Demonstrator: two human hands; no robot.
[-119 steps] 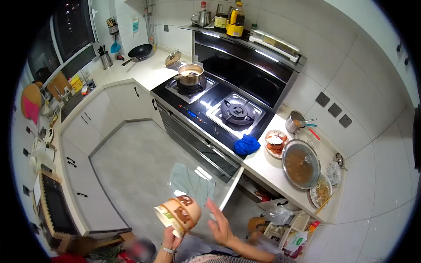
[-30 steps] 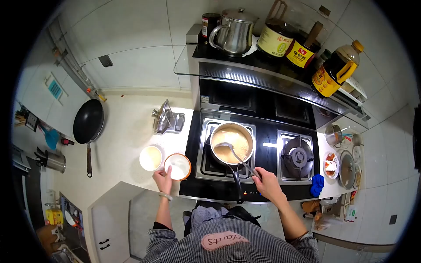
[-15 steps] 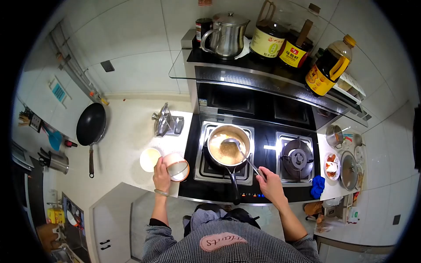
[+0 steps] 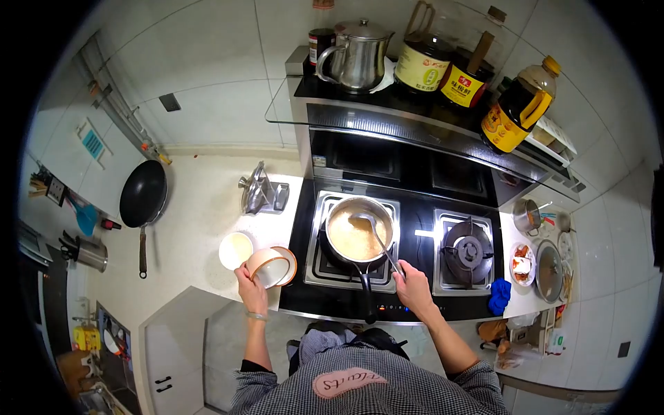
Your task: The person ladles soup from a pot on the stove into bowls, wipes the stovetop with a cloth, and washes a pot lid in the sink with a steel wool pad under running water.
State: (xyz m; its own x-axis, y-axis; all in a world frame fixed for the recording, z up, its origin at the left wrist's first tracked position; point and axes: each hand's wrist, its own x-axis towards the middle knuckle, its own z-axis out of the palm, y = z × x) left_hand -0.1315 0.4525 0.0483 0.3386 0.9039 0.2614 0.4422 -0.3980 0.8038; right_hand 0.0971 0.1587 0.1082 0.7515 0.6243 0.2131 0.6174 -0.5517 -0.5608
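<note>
Both hands' fingers closed: left hand (image 4: 254,293) pinching tilted bowl (image 4: 256,262); right hand (image 4: 416,288), nearer pot (image 4: 328,231), gripping ladle (image 4: 380,241) slanting leftward inside.

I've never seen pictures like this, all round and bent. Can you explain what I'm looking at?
There's no machine here. Every picture comes from one camera worn on a person's head, looking forward and down, so the two bare hands are the wearer's own. The black round edge and bent lines suggest a very wide lens.

The left hand holds a tilted bowl, with a second bowl partly hidden behind it. The right hand grips a ladle that dips into a pot on the stove.

On the counter to the left are a white bowl with pale contents, an upright lid and a black pan.
</note>
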